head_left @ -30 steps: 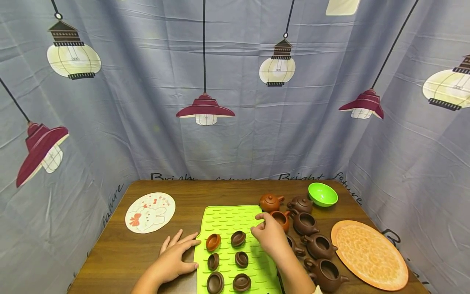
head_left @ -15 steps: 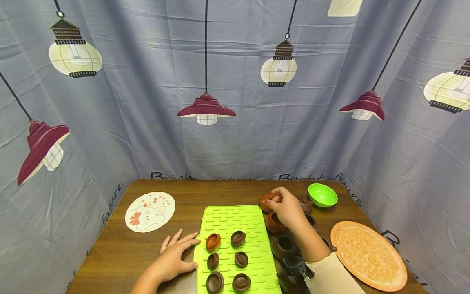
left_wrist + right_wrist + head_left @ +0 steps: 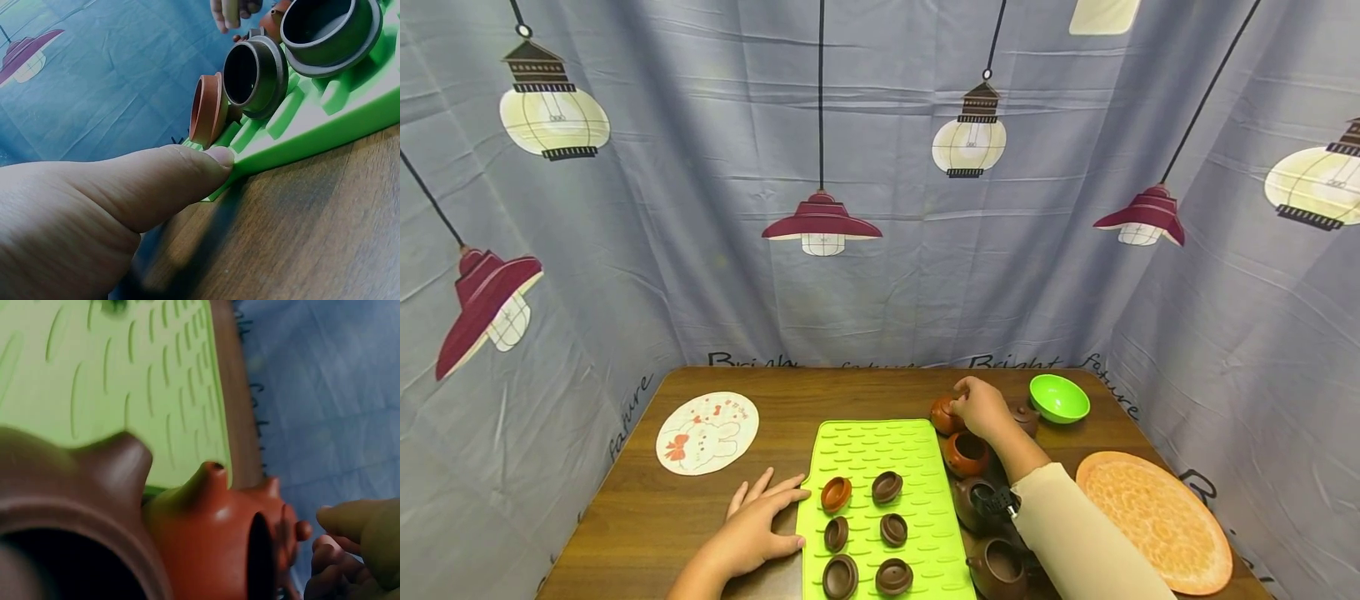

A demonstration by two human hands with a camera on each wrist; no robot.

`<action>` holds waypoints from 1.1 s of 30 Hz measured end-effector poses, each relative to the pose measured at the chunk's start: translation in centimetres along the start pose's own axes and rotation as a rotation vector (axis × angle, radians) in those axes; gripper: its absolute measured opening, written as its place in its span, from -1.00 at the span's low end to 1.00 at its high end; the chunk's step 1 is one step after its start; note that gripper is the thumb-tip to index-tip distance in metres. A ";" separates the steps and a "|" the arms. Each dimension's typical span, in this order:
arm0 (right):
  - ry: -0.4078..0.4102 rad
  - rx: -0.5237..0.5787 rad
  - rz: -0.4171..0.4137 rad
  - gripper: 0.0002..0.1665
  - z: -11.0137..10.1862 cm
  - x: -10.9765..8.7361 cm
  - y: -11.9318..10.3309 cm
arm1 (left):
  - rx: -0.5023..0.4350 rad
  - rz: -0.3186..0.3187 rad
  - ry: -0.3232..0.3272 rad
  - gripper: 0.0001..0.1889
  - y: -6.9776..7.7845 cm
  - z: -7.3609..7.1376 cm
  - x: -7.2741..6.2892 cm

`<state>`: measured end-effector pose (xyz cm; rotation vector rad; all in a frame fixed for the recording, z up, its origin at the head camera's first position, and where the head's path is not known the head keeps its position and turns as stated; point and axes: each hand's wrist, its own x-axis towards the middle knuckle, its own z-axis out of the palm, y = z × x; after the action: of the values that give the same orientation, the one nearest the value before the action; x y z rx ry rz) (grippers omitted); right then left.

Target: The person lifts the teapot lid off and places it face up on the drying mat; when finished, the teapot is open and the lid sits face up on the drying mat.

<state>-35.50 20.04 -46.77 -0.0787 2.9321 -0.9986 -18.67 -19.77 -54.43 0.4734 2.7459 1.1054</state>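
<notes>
My left hand (image 3: 756,525) lies with spread fingers at the left edge of a green ridged mat (image 3: 880,442); its thumb (image 3: 181,175) touches that edge. On the mat, an orange teapot lid (image 3: 837,495) and several brown lids (image 3: 887,487) rest upside down. At the back right, my right hand (image 3: 985,410) reaches over a lidded orange teapot (image 3: 943,416). In the right wrist view, its fingertips are just short of the lid's knob (image 3: 304,530), with a small gap. A lidless orange teapot (image 3: 966,454) stands in front of that one.
Lidless brown teapots (image 3: 997,568) line the mat's right side, some hidden beneath my right arm. Another lidded brown teapot (image 3: 1024,417) stands behind the wrist. A green bowl (image 3: 1059,398), an orange round placemat (image 3: 1153,521) and a white rabbit placemat (image 3: 707,433) lie farther out.
My right hand has moved from above the mat's right edge, back and to the right, to the lidded orange teapot. My left hand has stayed at the mat's edge.
</notes>
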 end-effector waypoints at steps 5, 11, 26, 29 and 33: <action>-0.018 -0.032 -0.004 -0.70 0.7 0.7 0.8 | 0.010 0.006 0.005 -0.31 0.0 0.0 0.1; -0.029 0.056 0.021 -0.79 1.3 1.0 1.2 | 0.009 0.005 0.015 -0.31 -0.1 -0.1 0.1; 0.004 0.155 0.032 -0.86 1.7 0.3 0.8 | 0.010 -0.002 0.008 -0.31 -0.2 0.1 0.0; -0.009 0.212 0.028 -0.86 1.8 0.1 0.4 | 0.005 -0.001 0.008 -0.31 -0.2 0.1 0.0; -0.030 0.295 0.032 -0.86 2.2 -0.2 -0.1 | 0.009 0.000 0.007 -0.31 -0.3 0.1 0.0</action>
<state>-35.21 18.63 -48.38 -0.0352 2.7147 -1.3968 -18.73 -19.86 -54.73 0.4717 2.7581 1.0968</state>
